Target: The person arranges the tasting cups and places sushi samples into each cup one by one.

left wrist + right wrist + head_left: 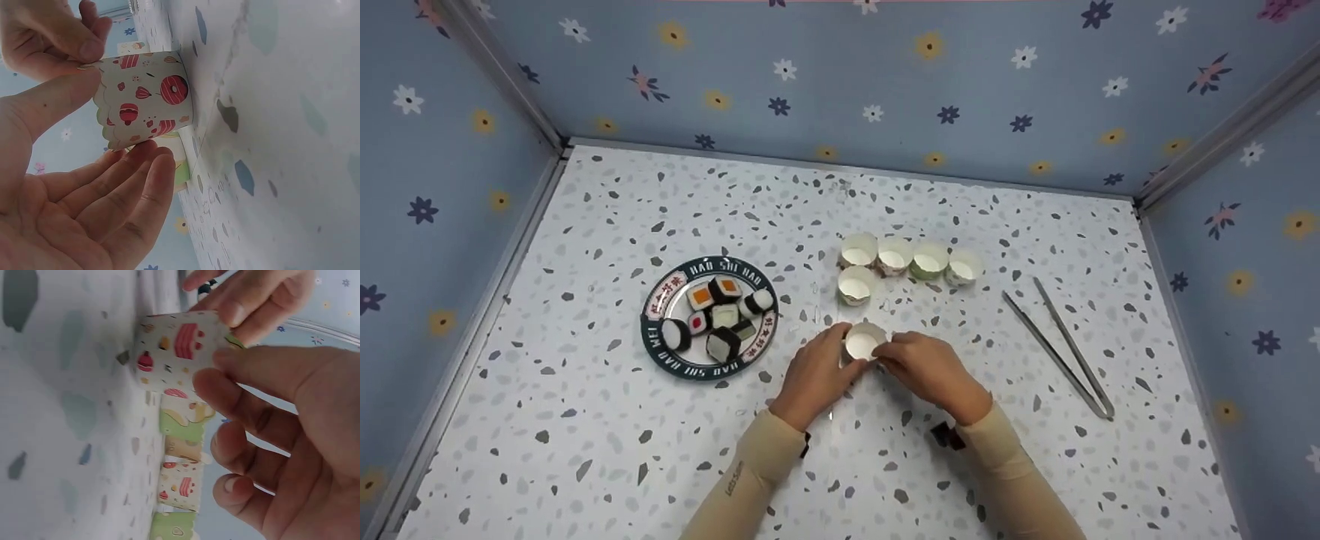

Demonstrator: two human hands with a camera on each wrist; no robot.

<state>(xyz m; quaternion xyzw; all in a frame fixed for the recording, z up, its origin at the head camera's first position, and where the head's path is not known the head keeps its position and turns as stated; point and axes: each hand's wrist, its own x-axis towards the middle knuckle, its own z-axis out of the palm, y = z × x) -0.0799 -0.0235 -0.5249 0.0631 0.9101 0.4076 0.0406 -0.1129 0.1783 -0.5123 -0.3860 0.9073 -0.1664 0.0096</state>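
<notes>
paper cup (pixel 143 104) between both hands (pixel 816 367), right pinch at rim, left grip seemingly loose

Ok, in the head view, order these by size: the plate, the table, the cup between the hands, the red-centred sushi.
Largest to smallest:
1. Table
2. Plate
3. Cup
4. Red-centred sushi

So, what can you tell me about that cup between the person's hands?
The cup looks like paper, white inside, its pale outside printed with pinkish-red cakes and doughnuts. The rim is scalloped, with green showing along it. It looks empty and upright, seemingly standing on the speckled table, nearer the person than the other cups. The left hand curves around it, thumb at the rim; the right hand pinches the rim.
</notes>
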